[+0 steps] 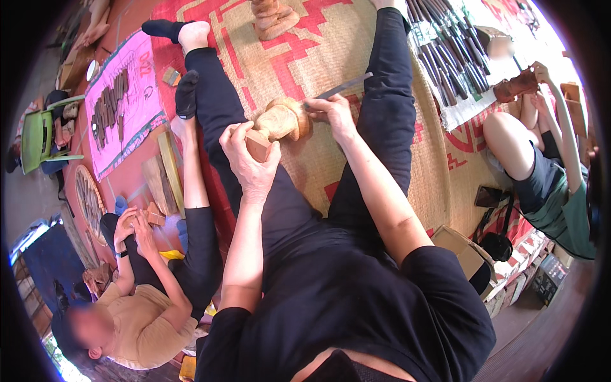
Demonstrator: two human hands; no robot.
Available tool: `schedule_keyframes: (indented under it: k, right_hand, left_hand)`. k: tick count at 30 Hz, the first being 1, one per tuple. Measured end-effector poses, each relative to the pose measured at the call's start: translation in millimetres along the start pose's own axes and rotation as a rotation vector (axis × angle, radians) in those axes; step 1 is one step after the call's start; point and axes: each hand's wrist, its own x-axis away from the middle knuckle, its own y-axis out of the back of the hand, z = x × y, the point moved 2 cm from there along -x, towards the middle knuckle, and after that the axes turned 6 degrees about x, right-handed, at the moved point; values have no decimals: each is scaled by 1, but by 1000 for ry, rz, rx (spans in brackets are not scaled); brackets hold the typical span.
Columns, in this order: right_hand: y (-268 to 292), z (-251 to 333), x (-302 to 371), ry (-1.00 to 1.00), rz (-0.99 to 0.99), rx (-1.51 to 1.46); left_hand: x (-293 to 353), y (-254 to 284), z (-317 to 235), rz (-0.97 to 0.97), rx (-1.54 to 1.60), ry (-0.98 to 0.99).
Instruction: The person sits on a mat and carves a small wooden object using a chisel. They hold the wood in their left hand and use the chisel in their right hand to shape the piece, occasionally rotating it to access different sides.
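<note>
My left hand [247, 162] grips the square block end [259, 146] of a pale turned wood carving [279, 120]. The carving's rounded, flared body lies away from me, between my legs over the woven mat [356, 169]. At its right side my right hand [332, 116] pinches a long, flat grey metal tool [347, 85], perhaps a file. The tool slants up and away to the right, toward my right leg. Whether its near end touches the wood is hidden by my fingers.
Another carved wood piece [272, 19] stands farther off on the mat. Many chisels [455, 54] lie at right, more tools [112, 105] on a pink cloth at left. Two people sit beside me, left [143, 312] and right [550, 184], handling wood pieces. Boards [159, 181] lie left.
</note>
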Motion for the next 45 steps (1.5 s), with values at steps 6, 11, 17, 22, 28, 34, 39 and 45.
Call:
schedule_keyframes:
  k: [6, 11, 17, 22, 28, 34, 39, 45]
  right_hand:
    - [0, 3, 3, 76, -27, -82]
    - [-7, 6, 2, -9, 43, 33]
    - [11, -3, -13, 44, -98, 11]
    - [-12, 13, 3, -18, 36, 29]
    - [0, 11, -9, 17, -82, -100]
    - [-11, 9, -2, -10, 47, -33]
    - [-7, 14, -9, -3, -25, -25]
    - [-12, 9, -6, 13, 90, 48]
  left_hand:
    - [-1, -4, -2, 19, -6, 14]
    - [-2, -1, -2, 15, -15, -17]
    - [-2, -3, -6, 25, -15, -2]
    - [-2, -2, 0, 16, -15, -13]
    - [-1, -4, -5, 22, -13, -22]
    - [-3, -4, -6, 34, -21, -13]
    - [-2, -3, -7, 37, -47, -36]
    - [-4, -7, -10, 52, -29, -25]
